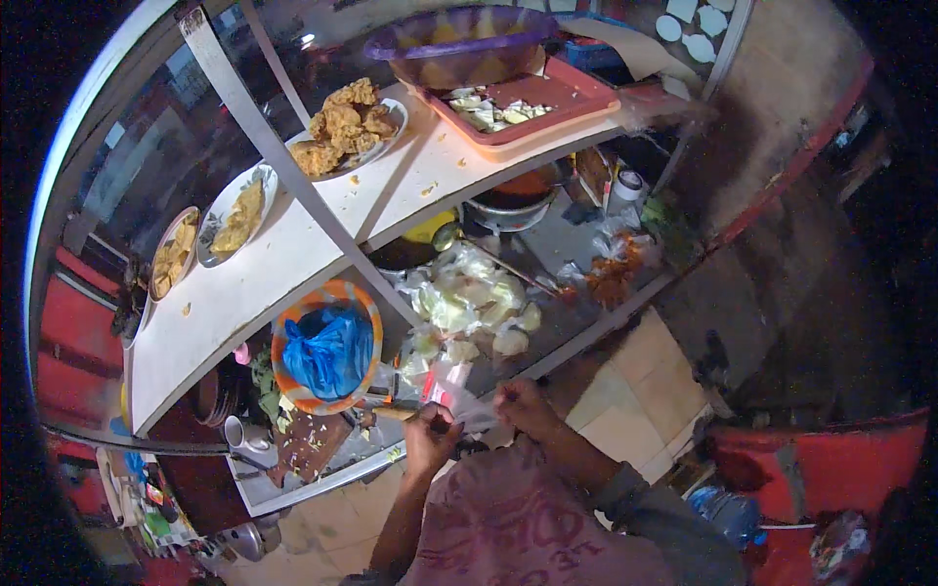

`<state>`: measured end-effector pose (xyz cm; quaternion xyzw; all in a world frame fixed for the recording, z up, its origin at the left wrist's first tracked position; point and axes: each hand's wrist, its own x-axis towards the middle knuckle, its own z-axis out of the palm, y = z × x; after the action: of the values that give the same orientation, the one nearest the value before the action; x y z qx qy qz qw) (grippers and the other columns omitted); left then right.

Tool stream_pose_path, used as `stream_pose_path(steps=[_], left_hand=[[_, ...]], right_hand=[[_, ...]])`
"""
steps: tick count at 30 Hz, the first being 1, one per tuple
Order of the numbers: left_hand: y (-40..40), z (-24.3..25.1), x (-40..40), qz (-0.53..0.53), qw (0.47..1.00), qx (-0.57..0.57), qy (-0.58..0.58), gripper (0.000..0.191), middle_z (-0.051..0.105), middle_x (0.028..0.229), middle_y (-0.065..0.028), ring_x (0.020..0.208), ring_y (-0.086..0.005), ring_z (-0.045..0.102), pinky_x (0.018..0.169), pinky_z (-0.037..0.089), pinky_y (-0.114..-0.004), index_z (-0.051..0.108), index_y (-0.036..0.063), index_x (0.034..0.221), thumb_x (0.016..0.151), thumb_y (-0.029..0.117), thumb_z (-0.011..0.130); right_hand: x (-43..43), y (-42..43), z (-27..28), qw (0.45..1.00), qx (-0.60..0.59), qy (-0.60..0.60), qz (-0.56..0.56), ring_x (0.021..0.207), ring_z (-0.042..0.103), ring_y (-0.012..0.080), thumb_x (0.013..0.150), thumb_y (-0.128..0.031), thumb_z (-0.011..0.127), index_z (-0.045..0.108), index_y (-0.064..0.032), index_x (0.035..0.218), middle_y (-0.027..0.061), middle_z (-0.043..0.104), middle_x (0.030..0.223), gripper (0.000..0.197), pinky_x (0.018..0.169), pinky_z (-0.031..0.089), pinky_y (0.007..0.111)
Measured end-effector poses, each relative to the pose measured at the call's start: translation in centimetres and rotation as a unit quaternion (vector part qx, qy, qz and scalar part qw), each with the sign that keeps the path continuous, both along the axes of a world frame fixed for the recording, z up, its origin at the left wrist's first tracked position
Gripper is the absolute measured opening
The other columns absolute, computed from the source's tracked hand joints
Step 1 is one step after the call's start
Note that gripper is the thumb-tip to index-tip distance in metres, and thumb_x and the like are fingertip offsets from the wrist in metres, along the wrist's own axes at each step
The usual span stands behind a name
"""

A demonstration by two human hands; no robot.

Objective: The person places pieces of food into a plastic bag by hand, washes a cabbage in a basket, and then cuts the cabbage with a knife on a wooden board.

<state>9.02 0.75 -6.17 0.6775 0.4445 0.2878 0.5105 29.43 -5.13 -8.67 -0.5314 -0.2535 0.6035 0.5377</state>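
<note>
A thin clear plastic bag (475,412) stretches between my two hands, close in front of my shirt. My left hand (431,438) pinches one side of it between thumb and fingers. At its other side is my right hand (519,404), with curled fingers gripping the film. Just beyond the bag lies a red-and-white plastic packet (444,381). Behind that, a heap of knotted clear bags (469,293) with pale contents rests on the lower counter. A long-handled ladle (448,236) leans across the heap. What fills those bags is hard to make out.
An orange basin (287,395) holding a blue plastic bag (330,351) stands left, beside a cutting board (311,447) and white mug (248,434). Above runs a white shelf (242,311) with fried food (344,128) and a red tray (579,91). A slanted post (293,176) crosses in front.
</note>
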Motion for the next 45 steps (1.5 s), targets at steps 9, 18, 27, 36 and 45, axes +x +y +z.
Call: stream_pose_path(steps=[9, 18, 27, 36, 45], left_hand=[[-2.5, 4.1, -0.8, -0.144, 0.977, 0.148, -0.051, 0.027, 0.065, 0.105, -0.0117, 0.083, -0.0249, 0.064, 0.065, 0.051, -0.033, 0.068, 0.0049, 0.081, 0.061, -0.012, 0.061], [-6.8, 2.6, -1.4, 0.164, 0.981, -0.006, 0.104, 0.033, 0.066, 0.093, -0.0174, 0.061, -0.0249, 0.064, 0.062, 0.051, -0.036, 0.064, 0.0032, 0.108, 0.076, 0.007, 0.063], [-6.7, 4.6, -5.3, 0.281, 0.95, 0.131, 0.026, 0.035, 0.063, 0.104, -0.0188, 0.066, -0.028, 0.066, 0.06, 0.052, -0.035, 0.062, 0.0, 0.109, 0.074, 0.001, 0.061], [-7.8, 4.5, -20.2, 0.357, 0.932, 0.021, 0.064, 0.044, 0.064, 0.11, -0.0192, 0.065, -0.0258, 0.065, 0.062, 0.052, -0.034, 0.061, -0.0036, 0.113, 0.069, -0.003, 0.056], [-2.7, 5.0, -29.0, 0.249, 0.965, 0.08, -0.01, 0.045, 0.062, 0.111, -0.0163, 0.061, -0.0184, 0.06, 0.058, 0.049, -0.03, 0.059, 0.0, 0.117, 0.072, -0.004, 0.056]], right_hand=[[20.8, 7.6, -8.5, 0.783, 0.02, -0.614, -0.097, 0.085, 0.064, 0.0328, 0.08, -0.01, 0.065, 0.061, -0.0071, 0.118, 0.016, 0.067, 0.096, 0.038, 0.076, 0.051, 0.042], [5.5, 4.6, 6.0, 0.931, 0.239, -0.273, -0.032, 0.073, 0.06, 0.0108, 0.088, -0.01, 0.064, 0.059, -0.0047, 0.089, 0.0014, 0.061, 0.083, 0.007, 0.066, 0.047, 0.023], [-8.8, 3.7, 8.1, 0.625, 0.433, -0.508, 0.405, 0.083, 0.066, 0.0292, 0.077, 0.0, 0.062, 0.062, -0.0018, 0.088, 0.0111, 0.062, 0.093, 0.012, 0.067, 0.052, 0.039], [-28.4, 14.5, 7.1, 0.687, 0.485, -0.46, 0.286, 0.086, 0.062, 0.0287, 0.081, -0.012, 0.067, 0.066, -0.0018, 0.087, 0.0115, 0.064, 0.084, 0.012, 0.079, 0.047, 0.042], [-41.4, 28.8, -3.5, 0.367, 0.423, -0.765, 0.318, 0.105, 0.056, 0.0273, 0.074, -0.019, 0.067, 0.069, -0.0054, 0.09, 0.0092, 0.067, 0.088, 0.021, 0.107, 0.016, 0.065]])
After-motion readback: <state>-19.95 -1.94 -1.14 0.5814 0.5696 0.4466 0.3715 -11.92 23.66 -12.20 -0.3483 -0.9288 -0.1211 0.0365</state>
